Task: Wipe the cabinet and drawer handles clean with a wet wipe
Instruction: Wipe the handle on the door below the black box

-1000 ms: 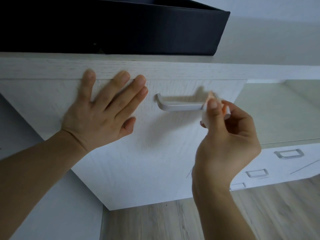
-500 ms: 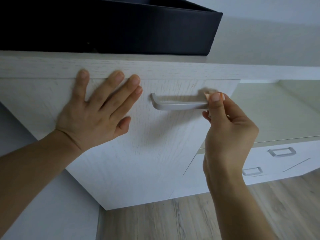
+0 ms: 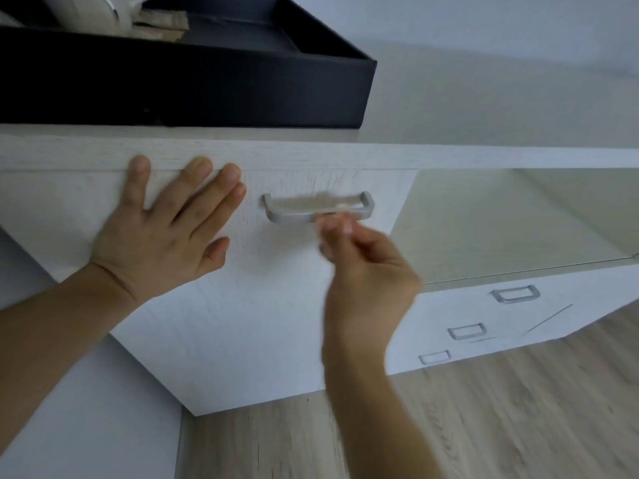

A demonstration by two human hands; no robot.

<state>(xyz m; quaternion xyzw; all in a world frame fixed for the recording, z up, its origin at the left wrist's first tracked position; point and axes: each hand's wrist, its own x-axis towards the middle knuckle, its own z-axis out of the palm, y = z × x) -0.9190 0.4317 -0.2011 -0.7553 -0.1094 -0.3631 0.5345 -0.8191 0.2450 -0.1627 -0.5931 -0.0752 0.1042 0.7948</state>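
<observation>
I see the left hand point(image 3: 155, 243) spread flat against the white cabinet front point(image 3: 242, 323), fingertips reaching its top edge, just left of the silver handle point(image 3: 311, 210). The right hand point(image 3: 363, 267) is blurred; its fingers are curled and seem to pinch a small pale wet wipe point(image 3: 340, 216) against the lower bar of the handle, right of its middle, though I cannot make out the wipe clearly. A black box point(image 3: 207, 81) sits on the cabinet top above. Further right, a lower white drawer unit point(image 3: 553, 323) carries three small handles point(image 3: 466, 330) and stands on the wooden floor point(image 3: 484, 426).
</observation>
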